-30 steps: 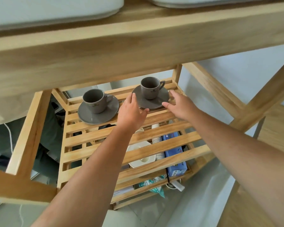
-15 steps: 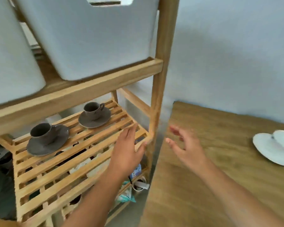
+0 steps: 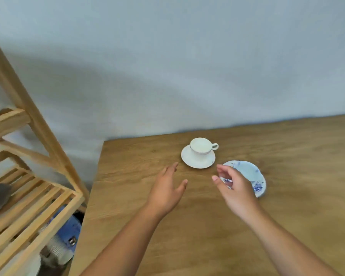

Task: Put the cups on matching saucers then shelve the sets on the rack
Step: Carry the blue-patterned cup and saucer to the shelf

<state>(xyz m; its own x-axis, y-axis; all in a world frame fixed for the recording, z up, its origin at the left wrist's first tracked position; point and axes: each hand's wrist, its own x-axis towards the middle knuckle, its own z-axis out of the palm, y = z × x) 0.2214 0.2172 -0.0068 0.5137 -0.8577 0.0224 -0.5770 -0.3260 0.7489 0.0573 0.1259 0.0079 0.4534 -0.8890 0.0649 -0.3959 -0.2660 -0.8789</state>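
Both grips, left [image 3: 166,191] and right [image 3: 234,187], are spread and empty. The cup [image 3: 200,146] sits on its saucer [image 3: 197,161] just beyond them; a hurried lift could tip it off.

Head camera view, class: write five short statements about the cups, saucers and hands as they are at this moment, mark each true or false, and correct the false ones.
1. The white cup stands upright on the white saucer. True.
2. The blue-patterned saucer has a cup on it. False: no cup stands on it.
3. Both hands are empty. True: the left hand and the right hand are open above the table.
4. The white cup's handle points toward the rack. False: it points right, away from the wooden rack.
5. The left hand is gripping the white saucer. False: it is short of it, not touching.
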